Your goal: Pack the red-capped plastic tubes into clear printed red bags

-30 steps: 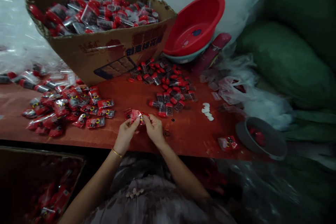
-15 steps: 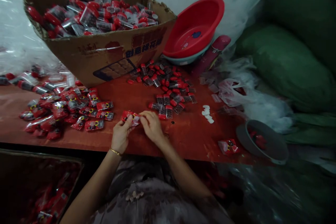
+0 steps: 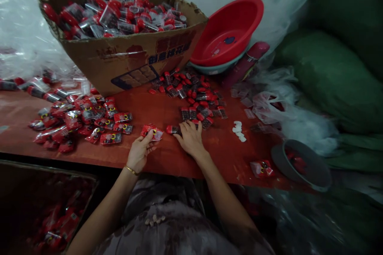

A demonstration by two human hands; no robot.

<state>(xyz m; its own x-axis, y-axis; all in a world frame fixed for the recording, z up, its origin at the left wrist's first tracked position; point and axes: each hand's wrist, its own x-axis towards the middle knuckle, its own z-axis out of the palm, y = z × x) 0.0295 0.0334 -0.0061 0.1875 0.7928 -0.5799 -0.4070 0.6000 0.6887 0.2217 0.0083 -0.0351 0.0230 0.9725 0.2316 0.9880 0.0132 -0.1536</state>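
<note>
My left hand [image 3: 139,153] pinches a small red printed plastic packet [image 3: 151,132] between thumb and fingers, just above the red tabletop. My right hand [image 3: 190,139] lies palm down with fingers stretched out over the near edge of some small clear bottles with red caps [image 3: 189,113]. Part of what lies under those fingers is hidden. One red-capped bottle [image 3: 173,129] lies on its side between the hands, close to the right thumb. A heap of filled red packets [image 3: 86,115] sits to the left of my left hand.
A cardboard box [image 3: 131,59] full of red-capped bottles stands behind. Right of it are a red basin [image 3: 227,32], a flask [image 3: 248,61] and plastic bags [image 3: 305,123]. White pieces [image 3: 238,130], a packet [image 3: 262,168] and a grey bowl [image 3: 302,163] lie at right.
My right hand has let go of the packet and moved right onto the bottles, its fingers spreading. The left hand still holds the packet. The whole view has shifted slightly.
</note>
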